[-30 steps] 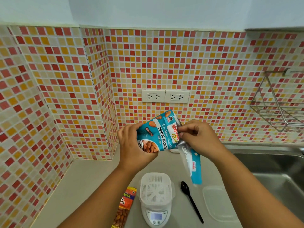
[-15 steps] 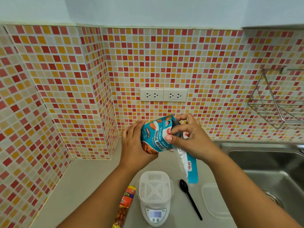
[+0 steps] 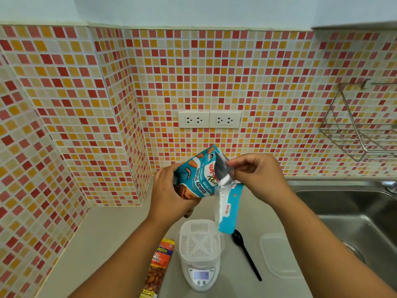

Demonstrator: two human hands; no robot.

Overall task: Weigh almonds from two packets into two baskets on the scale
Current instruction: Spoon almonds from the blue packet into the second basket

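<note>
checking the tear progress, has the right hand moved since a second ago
Yes. The right hand has lifted: earlier level with the blue almond packet's lower half, now pinching its torn top, nearer the wall sockets.

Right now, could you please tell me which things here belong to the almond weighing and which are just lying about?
In use: blue packet, left hand, right hand, basket, scale, orange packet.
Lying about: spoon, lid, sink, rack.
</note>
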